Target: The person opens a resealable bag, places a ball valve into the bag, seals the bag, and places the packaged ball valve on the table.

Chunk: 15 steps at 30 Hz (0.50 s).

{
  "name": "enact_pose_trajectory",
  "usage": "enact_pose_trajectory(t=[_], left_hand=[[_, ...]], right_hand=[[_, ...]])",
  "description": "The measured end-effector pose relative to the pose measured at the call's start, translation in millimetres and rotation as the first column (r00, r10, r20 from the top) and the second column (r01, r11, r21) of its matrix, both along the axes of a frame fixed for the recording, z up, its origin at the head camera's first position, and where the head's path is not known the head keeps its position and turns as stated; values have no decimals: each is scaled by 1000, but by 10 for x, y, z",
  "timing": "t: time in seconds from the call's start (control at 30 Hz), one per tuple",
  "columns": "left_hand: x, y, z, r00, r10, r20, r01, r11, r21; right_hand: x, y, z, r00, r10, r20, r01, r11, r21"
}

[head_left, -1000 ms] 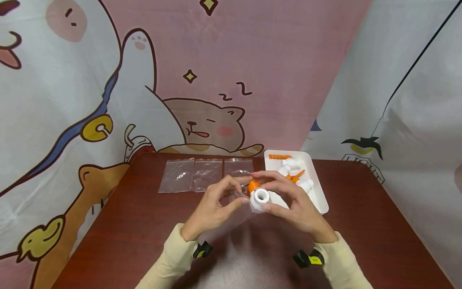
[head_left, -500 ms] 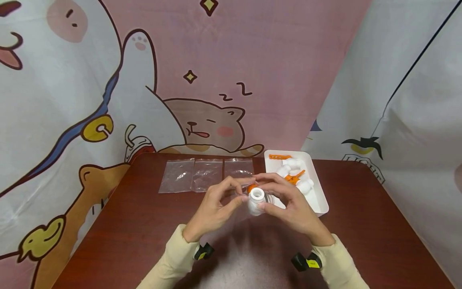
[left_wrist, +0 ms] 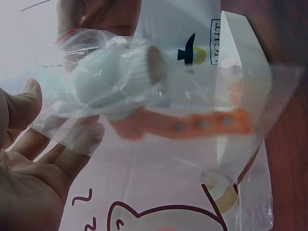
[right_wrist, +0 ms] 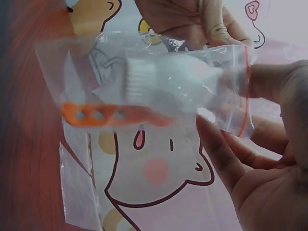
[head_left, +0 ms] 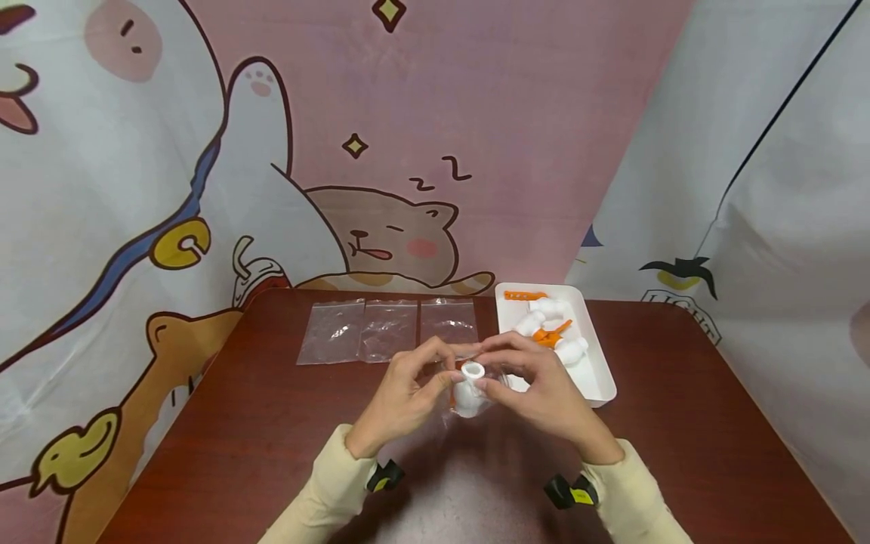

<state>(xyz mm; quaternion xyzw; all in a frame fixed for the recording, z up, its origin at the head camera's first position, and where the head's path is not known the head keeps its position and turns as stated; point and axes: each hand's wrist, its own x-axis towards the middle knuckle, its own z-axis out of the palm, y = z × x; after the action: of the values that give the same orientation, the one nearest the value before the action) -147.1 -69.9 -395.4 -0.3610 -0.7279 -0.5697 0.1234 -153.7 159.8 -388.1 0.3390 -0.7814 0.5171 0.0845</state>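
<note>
A clear zip bag [left_wrist: 173, 161] with a red line along its mouth is held up between my two hands. In it sit a white plastic fitting [right_wrist: 180, 84], with a ribbed end and a hollow neck, and an orange strip [left_wrist: 207, 124] with a row of holes. My left hand [head_left: 411, 381] pinches the bag's mouth from the left with thumb and fingers. From the right, my right hand [head_left: 540, 378] holds the same mouth, its thumb beside the fitting's neck in the head view.
A white tray [head_left: 601, 381] at the right holds more white fittings [head_left: 572, 350] and orange pieces [head_left: 526, 296]. Flat clear zip bags [head_left: 333, 332] lie side by side at the table's back edge. A cartoon-printed cloth [head_left: 516, 151] hangs behind the brown table [head_left: 224, 438].
The white fitting has sunk deeper between my hands and shifted left, now down in the bag. Its orange part, plain before, is mostly covered in the head view. My right hand has moved slightly left.
</note>
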Motion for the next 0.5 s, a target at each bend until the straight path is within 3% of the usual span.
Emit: enact_pose_trajectory(t=[0.13,0.2,0.37,0.5], left_hand=[[-13,3,20,999,-45,-19,45,999,14],[-15,-1,30,998,-60,-28,61,998,20],[-18,-15,33,996,-94,-9,94,996,1],[-18,-39,40,997,-81,-13,81,995,-53]], right_hand=[[-5,7,-1,996,-49,-71,52,998,41],[-10,8,5,987,-69,-148,79,995,67],[-37,3,50,943,-33,-332,75,990,116],[-51,8,93,916,20,-401,63,979,193]])
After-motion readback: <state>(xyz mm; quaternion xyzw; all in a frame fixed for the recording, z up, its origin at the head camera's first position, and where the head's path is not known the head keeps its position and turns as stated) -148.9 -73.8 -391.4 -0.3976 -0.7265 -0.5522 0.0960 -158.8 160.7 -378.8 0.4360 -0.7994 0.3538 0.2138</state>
